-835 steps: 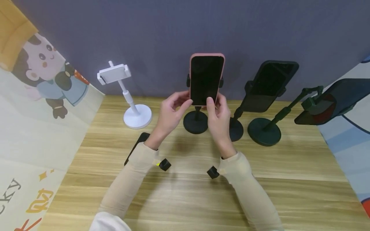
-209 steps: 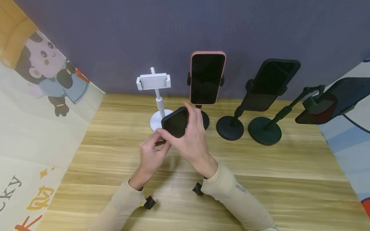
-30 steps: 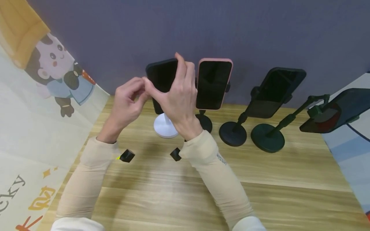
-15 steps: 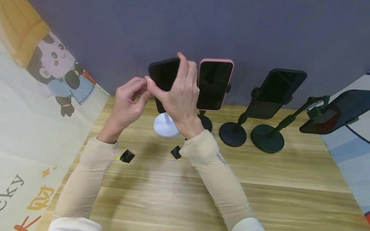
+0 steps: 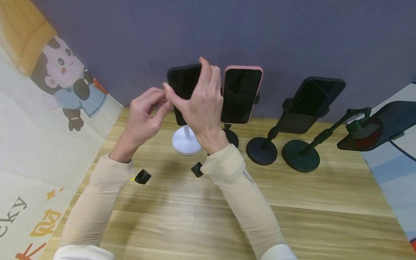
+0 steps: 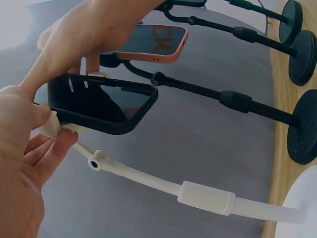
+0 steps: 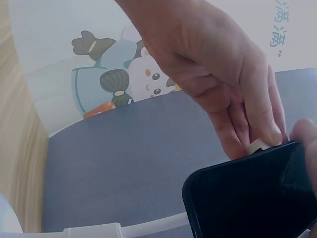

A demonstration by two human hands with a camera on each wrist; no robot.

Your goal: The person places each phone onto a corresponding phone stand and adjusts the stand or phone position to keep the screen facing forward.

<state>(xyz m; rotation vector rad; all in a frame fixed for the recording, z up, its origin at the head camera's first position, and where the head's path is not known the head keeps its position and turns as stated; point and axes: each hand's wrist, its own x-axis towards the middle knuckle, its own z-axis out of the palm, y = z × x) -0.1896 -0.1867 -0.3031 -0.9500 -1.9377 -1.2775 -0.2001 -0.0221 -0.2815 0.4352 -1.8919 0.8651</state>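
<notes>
A black-cased phone (image 5: 183,80) stands upright at the head of a white phone stand (image 5: 186,141), its screen towards me. My right hand (image 5: 205,104) grips the phone across its front, thumb at the left edge and fingers at the right. With thumb and fingers my left hand (image 5: 143,115) pinches the stand's white clamp (image 7: 258,145) at the phone's left edge. In the left wrist view, the clamp shows behind the phone, above the stand's jointed white pole (image 6: 205,197). Most of the clamp's back is hidden in the head view.
Just right stands a pink-cased phone (image 5: 242,95) on a black stand. Further right, a black phone (image 5: 308,104) leans on another black stand (image 5: 261,151), beside a dark green stand (image 5: 300,156) with a phone. A grey-blue panel (image 5: 276,36) rises behind the wooden table (image 5: 182,224).
The white stand has shifted right, beside the pink phone's stand. The black phone, first lying on the table, was picked up and raised to the clamp. Over the last second the hands barely move.
</notes>
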